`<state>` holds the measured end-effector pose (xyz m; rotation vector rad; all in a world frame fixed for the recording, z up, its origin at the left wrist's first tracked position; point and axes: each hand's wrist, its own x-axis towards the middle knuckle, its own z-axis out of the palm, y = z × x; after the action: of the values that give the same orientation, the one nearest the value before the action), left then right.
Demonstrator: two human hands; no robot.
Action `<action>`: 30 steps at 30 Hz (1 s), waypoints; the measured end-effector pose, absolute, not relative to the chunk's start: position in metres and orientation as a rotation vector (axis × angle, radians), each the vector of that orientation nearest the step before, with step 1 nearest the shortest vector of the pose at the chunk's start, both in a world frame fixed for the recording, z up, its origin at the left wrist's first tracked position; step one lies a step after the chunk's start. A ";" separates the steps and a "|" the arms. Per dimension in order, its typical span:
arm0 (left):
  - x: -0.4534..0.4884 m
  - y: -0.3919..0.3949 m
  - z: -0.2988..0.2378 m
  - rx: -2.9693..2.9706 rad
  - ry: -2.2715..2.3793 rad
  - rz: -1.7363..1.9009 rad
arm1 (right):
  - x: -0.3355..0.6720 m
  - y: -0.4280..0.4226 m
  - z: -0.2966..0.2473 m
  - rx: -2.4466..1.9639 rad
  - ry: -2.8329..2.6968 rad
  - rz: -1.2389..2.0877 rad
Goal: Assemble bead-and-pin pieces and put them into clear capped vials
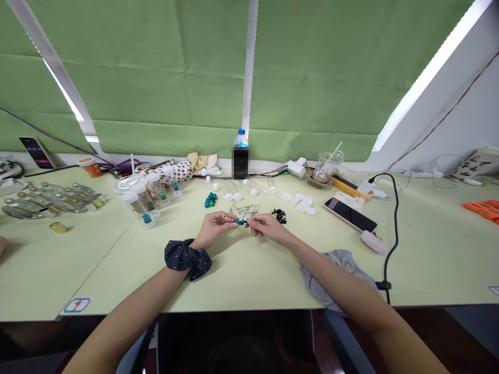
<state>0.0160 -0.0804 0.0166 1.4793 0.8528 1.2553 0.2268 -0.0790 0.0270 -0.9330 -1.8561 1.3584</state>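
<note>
Forearms [125,317] rise from the bottom edge, a navy polka-dot scrunchie [187,259] on the left wrist. What have the hands got?

Both are nearly closed in tight pinches, almost meeting. The left hand [212,228] seems to grip a thin metal pin [224,220], and the right hand [268,228] a small blue bead [239,222], though the fingers hide much of it.

Where's that pair, and which way does it point?

It's held just above the pale green tabletop [117,280]. Its long axis lies nearly level, with the pin's tip toward 9 o'clock.

What step is this?

Probably threading the bead onto the pin. Next it needs a steady push along that axis. Loose pins [245,210] lie at 12 o'clock, black pieces [279,216] at 2.
</note>
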 end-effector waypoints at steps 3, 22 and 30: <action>0.015 -0.079 0.016 1.489 0.858 1.259 | 0.227 -0.080 0.027 -0.922 -1.876 1.363; 0.012 -0.074 0.013 1.480 0.874 1.282 | 0.228 -0.082 0.027 -0.866 -1.863 1.288; 0.012 -0.075 0.013 1.486 0.885 1.279 | 0.227 -0.083 0.031 -0.840 -1.843 1.263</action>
<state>0.0125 -0.0753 0.0134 1.4861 0.8849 1.2790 0.2268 -0.0831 0.0305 -0.8403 -1.8432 1.2625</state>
